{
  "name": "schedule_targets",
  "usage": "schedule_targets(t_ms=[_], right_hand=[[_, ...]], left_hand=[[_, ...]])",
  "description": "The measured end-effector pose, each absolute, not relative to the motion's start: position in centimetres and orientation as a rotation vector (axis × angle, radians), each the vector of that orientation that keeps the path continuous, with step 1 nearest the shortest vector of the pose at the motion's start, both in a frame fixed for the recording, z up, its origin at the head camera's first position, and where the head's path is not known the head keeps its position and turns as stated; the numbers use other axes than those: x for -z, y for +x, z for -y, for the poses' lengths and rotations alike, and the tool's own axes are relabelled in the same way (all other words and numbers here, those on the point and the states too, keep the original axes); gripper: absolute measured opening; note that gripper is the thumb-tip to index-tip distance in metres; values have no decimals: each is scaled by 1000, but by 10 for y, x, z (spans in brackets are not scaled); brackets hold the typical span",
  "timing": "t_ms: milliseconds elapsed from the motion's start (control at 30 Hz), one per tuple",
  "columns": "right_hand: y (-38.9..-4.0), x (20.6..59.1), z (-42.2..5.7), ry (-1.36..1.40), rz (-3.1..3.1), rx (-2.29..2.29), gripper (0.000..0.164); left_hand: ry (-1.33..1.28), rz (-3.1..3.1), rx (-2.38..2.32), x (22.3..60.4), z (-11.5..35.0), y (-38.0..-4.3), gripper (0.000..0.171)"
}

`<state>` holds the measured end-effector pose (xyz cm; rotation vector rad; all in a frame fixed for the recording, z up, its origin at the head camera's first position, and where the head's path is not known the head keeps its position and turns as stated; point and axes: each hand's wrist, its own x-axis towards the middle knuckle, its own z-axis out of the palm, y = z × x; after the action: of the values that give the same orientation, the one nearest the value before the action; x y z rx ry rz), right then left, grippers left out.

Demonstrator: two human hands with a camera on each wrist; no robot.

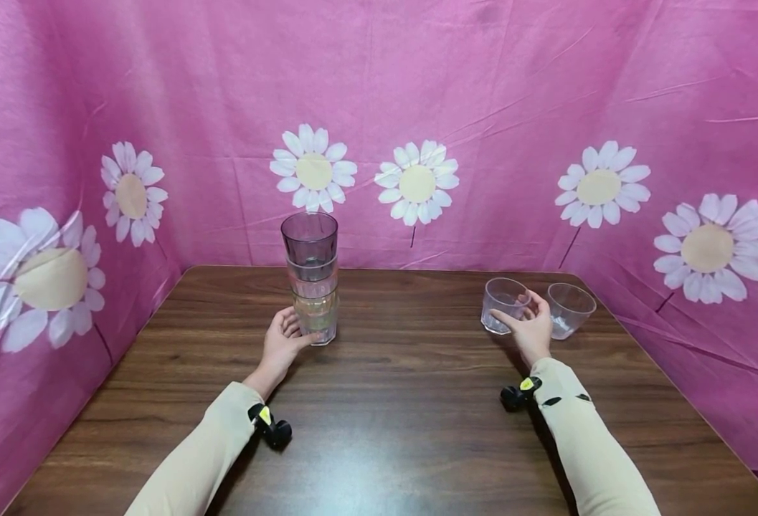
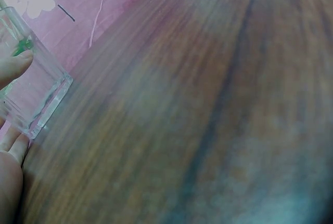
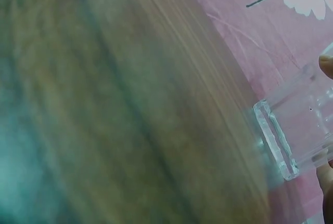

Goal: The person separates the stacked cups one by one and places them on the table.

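"So, what are the two hands doing?"

"Well, the left hand [image 1: 283, 342] curls round the bottom of the stack of cups [image 1: 312, 276], near the middle of the wooden table [image 1: 404, 401]. The right hand [image 1: 528, 324] holds a clear cup [image 1: 503, 304] far over on the right side, thumb on one side, fingers on the other."

"Is the clear cup standing up?"

"Nearly. It leans a little. Its open mouth points up and a bit toward me, and its long line runs from bottom to mouth, almost straight up. Another clear cup [image 1: 569, 308] sits just beside it, right by the hand."

"And the stack?"

"That one stands tall and straight, mouths all pointing up. The top cup looks purple-grey."

"How should the person do this bit well?"

"I think the left hand should hold the stack firm so it does not tip. The right hand should keep a gentle squeeze, because thin plastic bends. It should also mind the other cup so it does not get bumped."

"Can you see the grip from the wrist views?"

"Only a little. They are blurry. I see fingertips [image 2: 15, 65] on the bottom cup."
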<state>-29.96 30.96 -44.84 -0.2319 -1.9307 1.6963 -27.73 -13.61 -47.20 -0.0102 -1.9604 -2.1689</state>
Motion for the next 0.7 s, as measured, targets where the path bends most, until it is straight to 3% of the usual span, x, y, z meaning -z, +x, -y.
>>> schedule_targets(t_ms=[700], right_hand=[[-299, 449, -310, -223, 1970, -1690, 84]], left_hand=[[14, 2009, 2144, 461, 135, -273, 73]])
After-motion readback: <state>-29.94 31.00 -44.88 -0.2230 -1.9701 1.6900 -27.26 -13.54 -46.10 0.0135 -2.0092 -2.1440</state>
